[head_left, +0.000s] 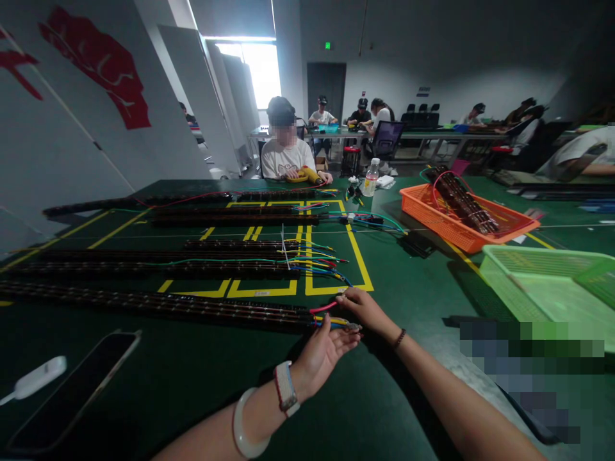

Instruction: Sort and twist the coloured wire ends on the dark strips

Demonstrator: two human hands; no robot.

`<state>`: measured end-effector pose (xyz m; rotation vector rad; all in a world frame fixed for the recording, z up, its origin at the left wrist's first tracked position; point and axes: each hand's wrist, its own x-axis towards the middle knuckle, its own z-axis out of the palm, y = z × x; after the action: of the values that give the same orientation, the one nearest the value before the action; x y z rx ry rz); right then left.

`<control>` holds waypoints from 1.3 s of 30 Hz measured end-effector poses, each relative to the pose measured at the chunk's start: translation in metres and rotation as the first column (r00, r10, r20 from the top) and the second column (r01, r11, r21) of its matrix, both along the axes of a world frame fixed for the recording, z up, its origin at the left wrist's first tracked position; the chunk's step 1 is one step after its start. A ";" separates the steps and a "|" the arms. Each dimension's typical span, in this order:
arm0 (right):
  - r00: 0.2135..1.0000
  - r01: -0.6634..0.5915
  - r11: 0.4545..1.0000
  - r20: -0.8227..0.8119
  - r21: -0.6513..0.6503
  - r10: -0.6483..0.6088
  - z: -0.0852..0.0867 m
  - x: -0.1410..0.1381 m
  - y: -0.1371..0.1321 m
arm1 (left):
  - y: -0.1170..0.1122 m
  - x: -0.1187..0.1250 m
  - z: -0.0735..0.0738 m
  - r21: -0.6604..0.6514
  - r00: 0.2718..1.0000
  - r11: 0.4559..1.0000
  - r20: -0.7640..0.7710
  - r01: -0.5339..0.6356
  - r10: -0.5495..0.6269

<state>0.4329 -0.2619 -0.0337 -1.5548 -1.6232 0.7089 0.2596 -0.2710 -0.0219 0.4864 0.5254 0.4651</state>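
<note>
My right hand is closing thumb and fingers in a pinch on the red wire, which is coming out of the end of the nearest dark bundle. My left hand is lying half open just below, palm turned up, its fingers reaching along the yellow and blue wires with their pale tips; whether it is actually gripping them, I cannot tell. I am wearing a watch and a white bangle on that arm.

The bundle is stretching away to my left across the green table, and more dark bundles are lying beyond it, over yellow tape marks. A phone is resting near me at the left, a white device beside it. To my right, a light green basket is sitting near an orange basket, which is holding another bundle. Across the table, a co-worker is sitting with something yellow at their hands, and a bottle is standing nearby.
</note>
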 end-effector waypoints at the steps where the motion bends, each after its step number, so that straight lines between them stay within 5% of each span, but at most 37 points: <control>1: 0.999 0.016 1.000 0.028 0.012 -0.016 -0.001 0.000 -0.001 | 0.000 0.000 0.000 0.002 1.000 1.000 0.000 0.000 0.000; 8: 0.954 0.143 0.970 0.234 0.196 -0.188 0.005 0.012 -0.026 | 0.001 0.000 0.000 -0.014 1.000 1.000 0.004 -0.011 0.011; 12: 0.883 -0.101 0.937 0.465 0.336 -0.071 0.013 0.019 -0.039 | 0.000 0.000 0.001 -0.001 0.999 1.000 0.042 -0.030 0.030; 17: 0.752 -0.340 0.888 0.656 0.311 0.059 0.018 0.010 -0.042 | -0.001 -0.001 0.003 0.035 0.996 0.998 0.070 -0.053 0.050; 27: 0.893 -0.040 0.964 0.442 0.263 -0.084 0.009 0.005 -0.034 | -0.004 -0.001 0.001 0.058 0.997 0.996 -0.025 -0.070 0.071; 34: 0.827 0.006 0.980 0.551 0.198 -0.117 0.003 0.005 -0.030 | -0.005 -0.005 0.005 0.063 0.991 0.996 -0.119 -0.059 0.066; 39: 0.753 0.004 0.951 0.625 0.311 -0.208 0.011 0.006 -0.036 | -0.003 -0.004 0.000 0.080 0.993 0.996 -0.104 -0.050 0.059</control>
<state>0.4389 -0.2981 -0.0222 -1.7546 -1.9912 -0.1907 0.2552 -0.2742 -0.0223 0.5740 0.6256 0.5152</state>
